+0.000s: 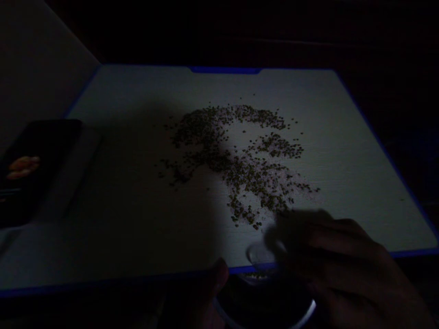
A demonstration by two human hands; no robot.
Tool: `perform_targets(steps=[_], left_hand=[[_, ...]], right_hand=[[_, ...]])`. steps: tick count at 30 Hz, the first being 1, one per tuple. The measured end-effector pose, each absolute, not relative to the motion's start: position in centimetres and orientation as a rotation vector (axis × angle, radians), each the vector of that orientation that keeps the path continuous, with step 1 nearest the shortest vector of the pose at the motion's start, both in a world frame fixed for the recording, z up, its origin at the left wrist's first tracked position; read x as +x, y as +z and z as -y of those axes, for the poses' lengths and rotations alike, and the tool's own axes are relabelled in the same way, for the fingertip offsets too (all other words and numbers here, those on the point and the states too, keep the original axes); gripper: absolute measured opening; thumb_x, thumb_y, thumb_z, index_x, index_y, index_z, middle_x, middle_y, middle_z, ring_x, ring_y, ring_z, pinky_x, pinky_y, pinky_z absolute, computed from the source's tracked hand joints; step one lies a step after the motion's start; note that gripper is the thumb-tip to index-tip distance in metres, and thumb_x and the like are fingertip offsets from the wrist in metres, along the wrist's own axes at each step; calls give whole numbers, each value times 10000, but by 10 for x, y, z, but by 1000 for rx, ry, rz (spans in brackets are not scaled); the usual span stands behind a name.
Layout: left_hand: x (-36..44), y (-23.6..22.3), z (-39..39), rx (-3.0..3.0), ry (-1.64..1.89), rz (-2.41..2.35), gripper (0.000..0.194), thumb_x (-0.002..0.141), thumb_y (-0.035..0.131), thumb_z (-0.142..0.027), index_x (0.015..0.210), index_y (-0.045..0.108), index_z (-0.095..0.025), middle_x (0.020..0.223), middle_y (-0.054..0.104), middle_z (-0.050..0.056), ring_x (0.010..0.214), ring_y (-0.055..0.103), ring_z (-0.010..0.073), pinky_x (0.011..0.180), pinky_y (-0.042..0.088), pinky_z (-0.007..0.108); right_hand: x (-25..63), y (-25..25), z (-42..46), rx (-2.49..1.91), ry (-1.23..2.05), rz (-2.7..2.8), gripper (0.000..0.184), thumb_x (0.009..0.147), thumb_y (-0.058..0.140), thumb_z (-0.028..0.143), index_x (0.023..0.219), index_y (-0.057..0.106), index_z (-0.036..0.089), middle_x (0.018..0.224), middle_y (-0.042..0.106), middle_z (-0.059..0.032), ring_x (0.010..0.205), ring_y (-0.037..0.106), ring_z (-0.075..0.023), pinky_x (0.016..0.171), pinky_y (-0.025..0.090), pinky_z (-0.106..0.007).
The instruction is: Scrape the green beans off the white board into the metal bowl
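Item, as I logged it: right hand (329,256), blurred, grip unreadable, over a clear dish (260,253) at the cutting board's (360,183) near edge; left hand (206,292), grip unreadable, beside a dark bowl (264,304); seeds (240,155) scattered mid-board.

2 hands (336,260) (206,292), 1 cutting board (308,100), 1 clear scoop (259,253), 1 dark bowl (260,301), 1 black tray (37,169).

Dim, cold light across the cutting board (318,119), broad shadow, right hand (329,256) blurred.
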State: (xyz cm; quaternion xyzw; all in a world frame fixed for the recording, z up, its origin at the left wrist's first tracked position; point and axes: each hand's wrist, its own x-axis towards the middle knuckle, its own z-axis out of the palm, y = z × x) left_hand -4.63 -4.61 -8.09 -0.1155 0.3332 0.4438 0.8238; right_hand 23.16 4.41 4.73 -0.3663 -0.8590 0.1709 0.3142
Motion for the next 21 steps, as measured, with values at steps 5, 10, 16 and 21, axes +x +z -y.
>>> perform_targets(steps=[5, 10, 16, 21], left_hand=[[-43, -79, 44, -336, 996, -831, 321, 976, 795, -400, 1282, 854, -323, 1266, 882, 54, 1560, 546, 396, 1359, 313, 627], [-38, -72, 39, -249, 1051, -834, 488, 971, 793, -363, 1458, 769, -339, 1328, 860, 65, 1566, 532, 400, 1367, 286, 628], [-43, -70, 38, -165, 966, -834, 552, 1008, 748, -441, 1551, 695, -352, 1448, 807, 64, 1606, 485, 385, 1364, 320, 562], [-45, -76, 41, -154, 1030, -823, 508, 1023, 742, -389, 1529, 709, -365, 1321, 867, 42, 1614, 476, 359, 1354, 355, 549]], right_hand=[[236, 45, -42, -909, 455, 2269, 137, 1078, 591, 241, 1054, 724, 228, 979, 772, -40, 1061, 758, -202, 812, 632, -303], [231, 49, -41, -1065, 317, 2192, 170, 995, 628, 124, 1064, 746, 225, 938, 804, -39, 934, 806, -194, 703, 643, -284], [230, 47, -38, -1309, 260, 2094, 131, 992, 675, 166, 1046, 747, 260, 985, 854, -41, 857, 855, -211, 618, 668, -284], [230, 45, -33, -1433, 293, 2029, 157, 1013, 688, 197, 1120, 777, 269, 1177, 867, -58, 1007, 868, -231, 767, 723, -317]])
